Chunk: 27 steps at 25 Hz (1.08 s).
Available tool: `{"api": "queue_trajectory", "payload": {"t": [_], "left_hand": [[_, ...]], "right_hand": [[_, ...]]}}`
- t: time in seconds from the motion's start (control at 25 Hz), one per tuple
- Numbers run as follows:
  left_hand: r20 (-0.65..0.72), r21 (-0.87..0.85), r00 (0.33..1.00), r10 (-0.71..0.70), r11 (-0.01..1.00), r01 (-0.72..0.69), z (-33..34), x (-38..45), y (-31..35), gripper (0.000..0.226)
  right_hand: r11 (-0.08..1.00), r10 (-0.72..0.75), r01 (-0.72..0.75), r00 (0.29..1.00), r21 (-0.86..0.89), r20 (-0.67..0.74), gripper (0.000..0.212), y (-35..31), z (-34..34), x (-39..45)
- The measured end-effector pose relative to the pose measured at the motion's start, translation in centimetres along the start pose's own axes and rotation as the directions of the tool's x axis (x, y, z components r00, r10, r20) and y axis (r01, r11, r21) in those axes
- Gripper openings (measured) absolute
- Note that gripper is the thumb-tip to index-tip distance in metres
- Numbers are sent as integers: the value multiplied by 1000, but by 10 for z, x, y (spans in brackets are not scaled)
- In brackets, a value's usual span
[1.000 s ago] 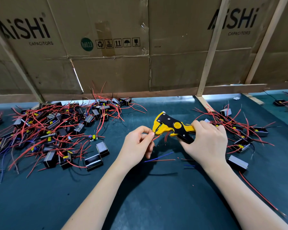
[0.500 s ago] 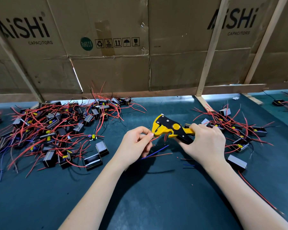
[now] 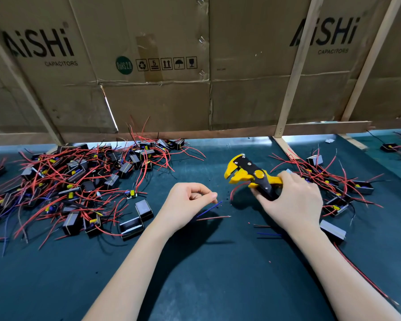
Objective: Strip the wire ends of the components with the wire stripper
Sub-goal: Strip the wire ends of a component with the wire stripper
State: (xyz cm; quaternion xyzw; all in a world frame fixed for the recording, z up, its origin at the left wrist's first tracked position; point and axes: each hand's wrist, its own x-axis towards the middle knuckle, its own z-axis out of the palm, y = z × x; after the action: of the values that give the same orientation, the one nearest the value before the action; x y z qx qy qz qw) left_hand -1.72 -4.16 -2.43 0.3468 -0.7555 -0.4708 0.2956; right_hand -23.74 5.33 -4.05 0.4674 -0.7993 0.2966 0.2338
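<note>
My right hand grips the handles of the yellow and black wire stripper, whose jaws point left and stand apart. A curved red wire hangs just below the jaws. My left hand is left of the tool, apart from it, fingers curled with thumb and index tip pinched together. A blue wire and a red wire stick out from under that hand; the component they belong to is hidden in the palm.
A big heap of black components with red wires covers the left of the green mat. A smaller heap lies at the right, with a grey component by my right wrist. A cardboard wall and wooden slats close the back.
My left hand has drawn back to the left, away from the stripper jaws, taking its wires along. The stripper has shifted right and its jaws now stand apart.
</note>
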Motion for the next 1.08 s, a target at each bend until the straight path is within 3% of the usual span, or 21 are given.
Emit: {"api": "queue_trajectory", "payload": {"t": [0.12,0.2,0.28,0.36,0.4,0.48,0.56,0.6,0.68,0.76,0.84,0.92,1.0,1.08], "left_hand": [[21,-94,999,-36,995,38,-4,-1,7,32],[136,-182,990,-31,982,56,-16,-3,12,38],[279,16,959,57,998,-64,-33,-9,11,35],[401,243,915,41,958,-149,-47,-14,7,24],[398,300,917,7,944,-137,-48,-14,6,20],[248,337,968,34,934,-119,-35,-9,6,25],[135,164,982,129,975,-150,-9,-4,13,19],[148,3,976,159,987,-162,7,-4,18,6],[227,-159,958,176,977,-142,30,-5,26,37],[239,-110,947,213,975,-192,34,-7,26,62],[77,-1,967,244,970,-244,15,-2,19,60],[-245,160,931,270,959,-236,-18,3,10,45],[-556,357,785,272,931,-70,-61,5,-7,33],[-722,461,660,207,856,235,-103,1,-27,28]], "right_hand": [[984,152,-149,988,103,-23,54,9,-3,4],[953,237,-228,971,201,-21,53,10,-8,7],[921,300,-283,954,269,-21,51,11,-13,9],[892,345,-322,939,318,-15,47,15,-16,10],[876,364,-338,931,345,-11,45,17,-18,12],[836,401,-370,916,405,8,47,19,-21,15],[798,429,-387,903,462,13,48,20,-25,22],[783,442,-392,897,483,11,47,22,-26,25],[763,466,-393,885,513,-15,46,30,-29,28],[763,481,-381,874,522,-64,47,35,-30,27],[771,477,-356,872,528,-109,48,34,-31,25],[775,440,-304,889,553,-128,44,30,-30,23],[786,364,-228,922,575,-133,41,24,-28,20],[799,259,-130,955,588,-141,40,14,-25,18]]}}
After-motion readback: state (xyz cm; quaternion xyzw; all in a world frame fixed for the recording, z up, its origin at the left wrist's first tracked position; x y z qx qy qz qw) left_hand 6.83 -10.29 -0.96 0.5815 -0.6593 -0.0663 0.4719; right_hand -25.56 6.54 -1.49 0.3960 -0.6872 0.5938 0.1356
